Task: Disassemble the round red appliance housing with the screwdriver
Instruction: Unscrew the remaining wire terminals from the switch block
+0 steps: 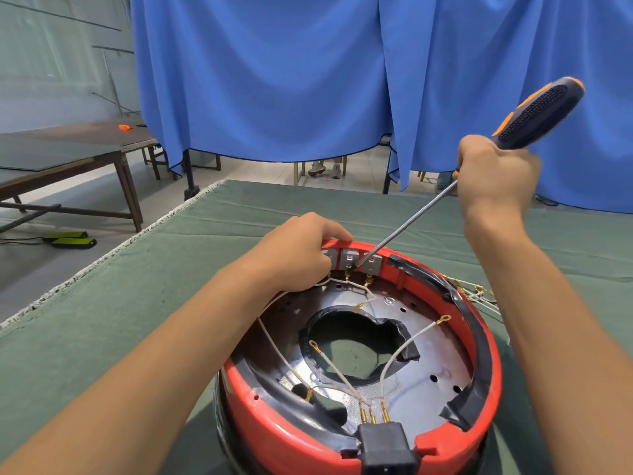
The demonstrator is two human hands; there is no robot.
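- We see a round red housing (359, 399) lying open side up on a green cloth-covered table (102, 303), close in front of the person; all places below are given relative to this housing.
- At the housing's far rim, the left hand (301, 255) curls its fingers over the red edge and grips it, just beside a row of grey terminal blocks (351, 258).
- Beyond the housing, up and to the right, the right hand (496, 176) is clenched around a screwdriver (537, 111) with a dark blue and orange handle.
- The screwdriver's long metal shaft slants down from that hand to the far inner wall of the housing, its tip at the terminal blocks.
- Inside the housing, a silver metal plate (428, 354) with a large central hole carries loose white wires (404, 347) ending in brass connectors.
- At the housing's near rim sits a black plug socket (383, 443).
- Behind the housing hangs a blue curtain (274, 80).
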